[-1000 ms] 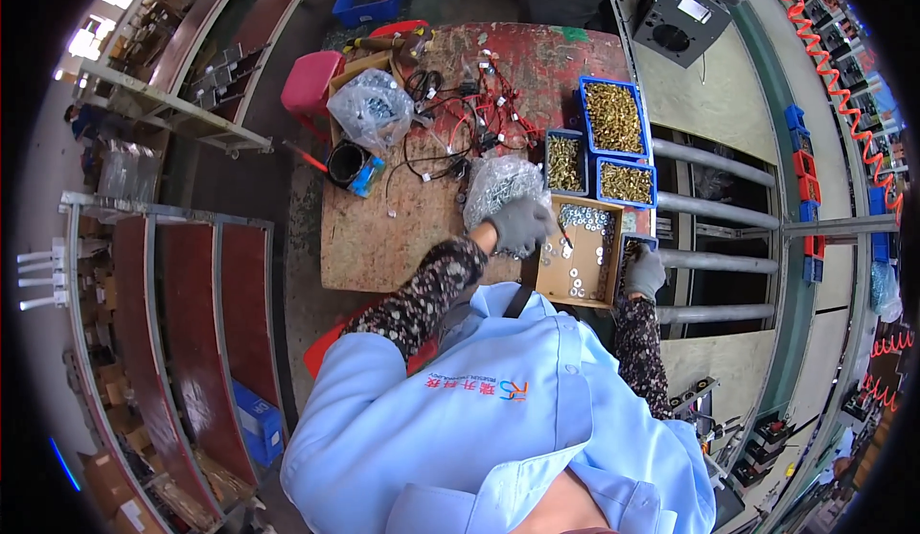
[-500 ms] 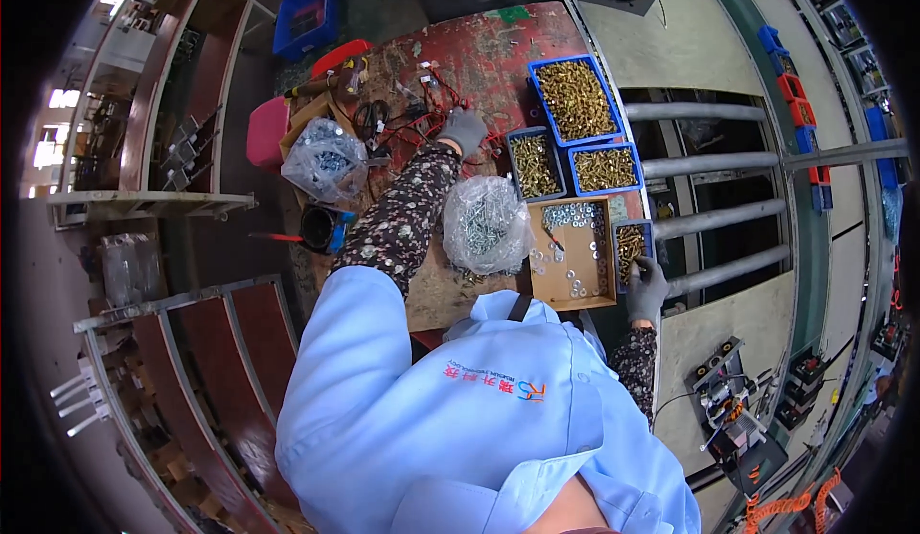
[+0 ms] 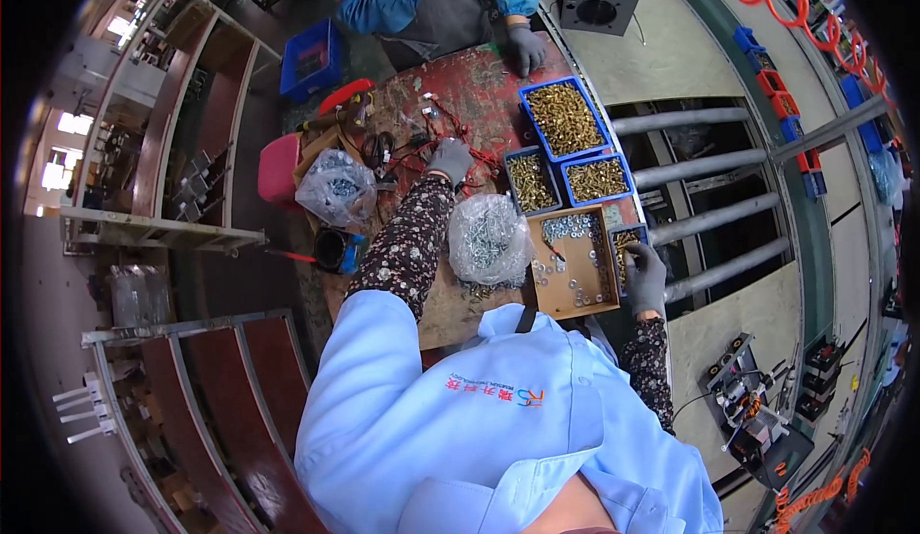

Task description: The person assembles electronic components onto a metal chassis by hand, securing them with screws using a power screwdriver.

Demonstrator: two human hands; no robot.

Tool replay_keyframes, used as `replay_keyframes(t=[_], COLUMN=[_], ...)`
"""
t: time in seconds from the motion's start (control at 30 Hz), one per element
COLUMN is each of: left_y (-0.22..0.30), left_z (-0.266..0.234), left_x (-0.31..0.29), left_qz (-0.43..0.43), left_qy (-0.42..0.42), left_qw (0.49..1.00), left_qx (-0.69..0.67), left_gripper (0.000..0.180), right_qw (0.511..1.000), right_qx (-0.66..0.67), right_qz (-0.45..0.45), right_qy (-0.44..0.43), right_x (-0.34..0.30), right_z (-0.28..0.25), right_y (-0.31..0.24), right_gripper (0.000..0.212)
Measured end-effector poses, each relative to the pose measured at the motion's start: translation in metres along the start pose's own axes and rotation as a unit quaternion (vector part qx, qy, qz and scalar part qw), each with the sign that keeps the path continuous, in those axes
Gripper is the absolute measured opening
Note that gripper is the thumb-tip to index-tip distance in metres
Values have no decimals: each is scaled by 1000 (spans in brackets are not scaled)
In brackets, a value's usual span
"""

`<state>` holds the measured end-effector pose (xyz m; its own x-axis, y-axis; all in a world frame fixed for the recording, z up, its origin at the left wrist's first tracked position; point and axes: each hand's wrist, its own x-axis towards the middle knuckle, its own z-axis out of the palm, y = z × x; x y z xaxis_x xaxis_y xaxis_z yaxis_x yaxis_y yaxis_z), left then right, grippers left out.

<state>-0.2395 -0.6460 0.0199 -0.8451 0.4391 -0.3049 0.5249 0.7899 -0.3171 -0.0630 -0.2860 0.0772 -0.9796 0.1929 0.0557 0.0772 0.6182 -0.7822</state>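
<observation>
While a clear bag (image 3: 489, 239) lies between both hands, blue bins (image 3: 563, 118) stand beyond.

Glossy plastic bag (image 3: 490, 238), seemingly metal washers (image 3: 575, 227)

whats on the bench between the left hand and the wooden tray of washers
In the head view, a clear plastic bag of small metal parts lies between the left hand and the wooden tray, beside the left forearm.

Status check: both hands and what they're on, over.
Left hand, gloved, down on the red wires. Right hand, gloved, gripping a small blue bin beside the cardboard tray of washers. Clear bag of screws lies between the arms.
</observation>
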Motion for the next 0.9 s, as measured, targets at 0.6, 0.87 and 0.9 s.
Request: replay_keyframes(t=[0.6, 0.87, 0.9], left_y=[-67, -17, 4], left_z=[-174, -278, -287], left_x=[-49, -175, -195], left_qz=[-60, -12, -24], left_qy=[350, 518, 453], left_qw=[451, 533, 531], left_qx=[-819, -668, -716], left_gripper=[19, 12, 10], right_qw=[962, 913, 913], right_qx=[263, 404, 403], right_qz=[69, 5, 9], right_qy=[-15, -61, -66], right_x=[-18, -15, -20], right_z=[-26, -57, -62], right_y=[-50, -123, -135], right_gripper=[16, 18, 18])
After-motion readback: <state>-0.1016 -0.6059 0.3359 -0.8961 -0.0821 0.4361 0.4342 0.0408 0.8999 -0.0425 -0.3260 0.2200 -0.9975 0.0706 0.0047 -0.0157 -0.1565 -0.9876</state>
